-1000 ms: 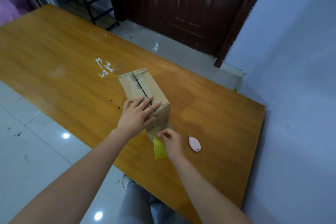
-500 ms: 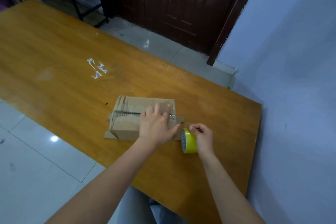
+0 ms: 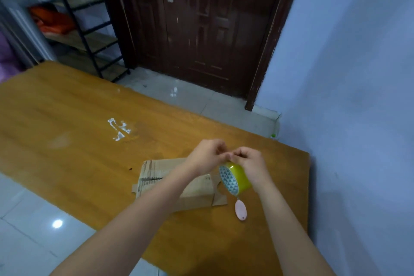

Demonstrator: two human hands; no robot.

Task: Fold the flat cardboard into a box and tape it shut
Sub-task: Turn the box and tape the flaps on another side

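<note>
A brown cardboard box (image 3: 156, 175) lies on its side on the wooden table (image 3: 67, 141), with its end flaps sticking out at both ends. My left forearm crosses over it and hides its middle. My right hand (image 3: 251, 163) holds a yellow tape roll (image 3: 237, 177) lifted above the box's right end. My left hand (image 3: 206, 154) is raised off the box, its fingertips pinched together at the top edge of the roll, touching my right hand's fingers. Whether a tape end is between them is too small to tell.
A small pink oval cutter (image 3: 240, 209) lies on the table just right of the box. White tape residue (image 3: 118, 129) marks the tabletop further back. The blue wall (image 3: 358, 96) runs close along the table's right edge. A dark door (image 3: 201, 29) and a black shelf rack (image 3: 85, 29) stand behind.
The box was turned from end-on to lying sideways. My left hand has lifted off the box and gone to the roll, which my right hand has raised from the table.
</note>
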